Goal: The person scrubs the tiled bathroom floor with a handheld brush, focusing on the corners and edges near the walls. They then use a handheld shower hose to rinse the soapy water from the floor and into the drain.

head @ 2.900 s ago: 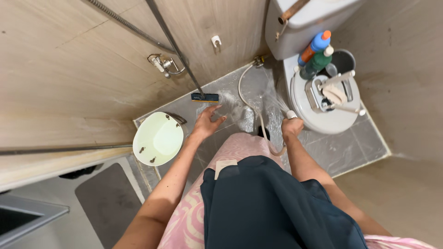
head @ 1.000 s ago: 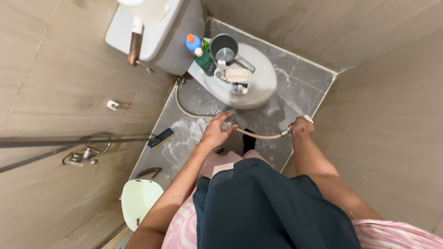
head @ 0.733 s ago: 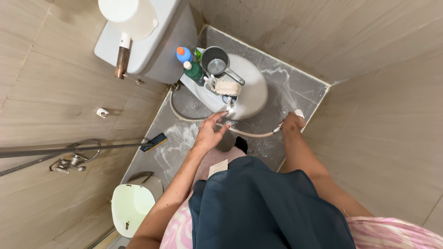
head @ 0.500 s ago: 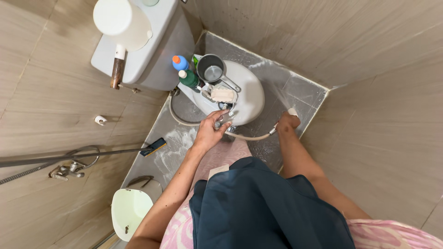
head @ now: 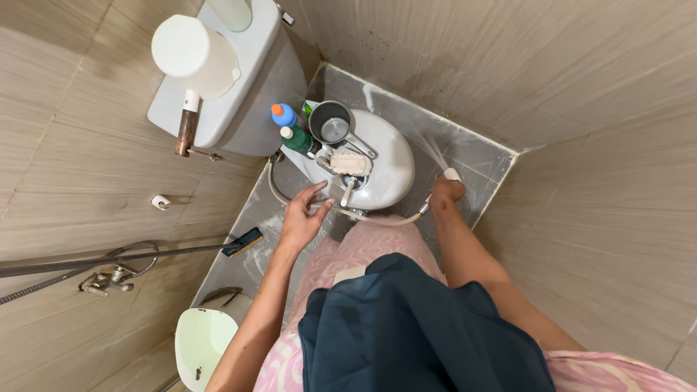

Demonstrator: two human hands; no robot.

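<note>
**Spray head in the right hand, hose under the left**

Right hand (head: 444, 190) closed around a white spray head (head: 451, 174), low beside the toilet lid (head: 388, 156), near the corner where the two tiled walls meet. Fine jet of water (head: 428, 149) fanning up and away from the nozzle, across the grey floor (head: 479, 156) toward the wall. Beige hose (head: 377, 219) running from that hand in a shallow curve past the front of the lid, then looping up along its left side toward the tank (head: 247, 72).

Left hand (head: 301, 218) open, fingers spread, just over the hose in front of the lid; contact with the hose cannot be told. Grip holding nothing.

On the closed lid: a metal cup (head: 332, 125), a blue bottle with an orange cap (head: 284, 115), a green bottle with a white cap (head: 298, 139), and a bar of soap in a rack (head: 348, 163). On the tank, a white dipper (head: 192, 54) with a brown handle.

At left, a floor scrubber (head: 243, 242) on a long pole, head resting on the wet, soapy floor. Pale green basin (head: 203, 340) at the lower edge.
</note>
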